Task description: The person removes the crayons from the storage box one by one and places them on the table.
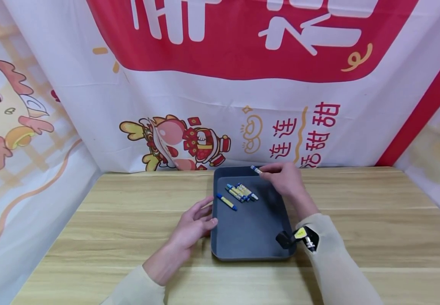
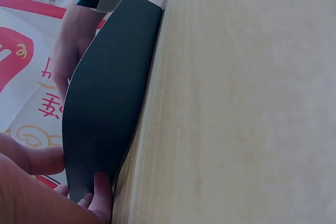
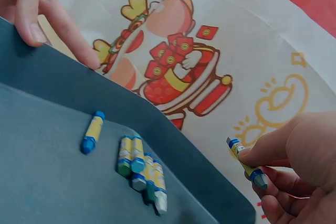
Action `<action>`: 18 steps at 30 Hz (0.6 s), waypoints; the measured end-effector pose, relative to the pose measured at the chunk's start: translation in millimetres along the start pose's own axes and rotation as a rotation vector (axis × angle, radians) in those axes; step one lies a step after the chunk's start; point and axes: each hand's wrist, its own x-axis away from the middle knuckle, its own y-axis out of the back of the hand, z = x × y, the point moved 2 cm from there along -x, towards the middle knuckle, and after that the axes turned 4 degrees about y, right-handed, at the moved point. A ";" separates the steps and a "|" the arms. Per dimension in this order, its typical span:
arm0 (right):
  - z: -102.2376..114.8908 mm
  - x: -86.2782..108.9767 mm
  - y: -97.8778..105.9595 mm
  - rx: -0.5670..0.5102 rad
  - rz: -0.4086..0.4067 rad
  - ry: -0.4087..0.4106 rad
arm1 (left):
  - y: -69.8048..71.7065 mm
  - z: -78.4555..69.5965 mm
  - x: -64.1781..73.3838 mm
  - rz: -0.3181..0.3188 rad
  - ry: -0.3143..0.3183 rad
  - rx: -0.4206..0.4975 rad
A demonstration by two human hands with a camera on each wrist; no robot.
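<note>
My right hand (image 1: pixel 284 180) pinches a crayon (image 3: pixel 248 165) with a yellow wrapper, blue bands and a pale tip, above the far right part of the grey tray (image 1: pixel 250 237). With its thumb over the left rim and its fingers along the outer wall, my left hand (image 1: pixel 195 224) holds the tray. Inside lies a lone blue crayon (image 3: pixel 93 132), close to the left wall. Beside it, several crayons (image 3: pixel 142 166) with green, blue and pale tips lie bunched together. The left wrist view shows the tray's dark outer side (image 2: pixel 110 87).
Under the tray is a wood-grain table (image 1: pixel 136 212). A white cloth (image 1: pixel 235 93) with red lettering and cartoon figures hangs right behind its far edge. A small camera (image 1: pixel 298 238) is strapped to the right wrist, over the tray's right rim.
</note>
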 end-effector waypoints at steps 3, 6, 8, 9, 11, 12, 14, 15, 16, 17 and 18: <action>-3.6 1.8 7.5 0.001 -0.014 -0.002 | -0.2 -0.1 -0.1 -0.007 0.012 -0.004; -7.3 2.7 13.6 -0.007 -0.026 -0.018 | 0.0 -0.4 -0.2 -0.010 0.013 -0.008; -10.7 3.4 16.8 -0.015 -0.032 -0.037 | 0.2 -0.2 -0.2 -0.010 0.013 -0.008; -12.5 3.9 18.3 -0.017 -0.037 -0.049 | 0.2 -0.3 -0.2 -0.010 0.012 -0.008; -16.5 5.1 21.3 -0.023 -0.045 -0.064 | 0.2 -0.2 -0.6 -0.009 0.012 -0.010; -18.7 5.6 22.9 -0.022 -0.052 -0.066 | 0.3 0.0 -0.6 -0.009 0.015 -0.010; -23.4 6.7 26.3 -0.015 -0.064 -0.067 | 0.2 0.2 -0.7 -0.008 0.016 -0.010; -25.6 7.4 28.1 -0.009 -0.069 -0.060 | 0.1 0.4 -0.9 -0.007 0.016 -0.009; -27.7 8.0 30.1 -0.002 -0.076 -0.049 | 0.1 0.6 -1.1 -0.007 0.015 -0.010; -29.6 8.8 32.0 0.005 -0.084 -0.040 | 0.2 1.0 -1.1 -0.006 0.015 -0.008; -31.3 9.6 34.0 0.010 -0.090 -0.032 | 0.2 1.1 -1.2 -0.005 0.013 -0.008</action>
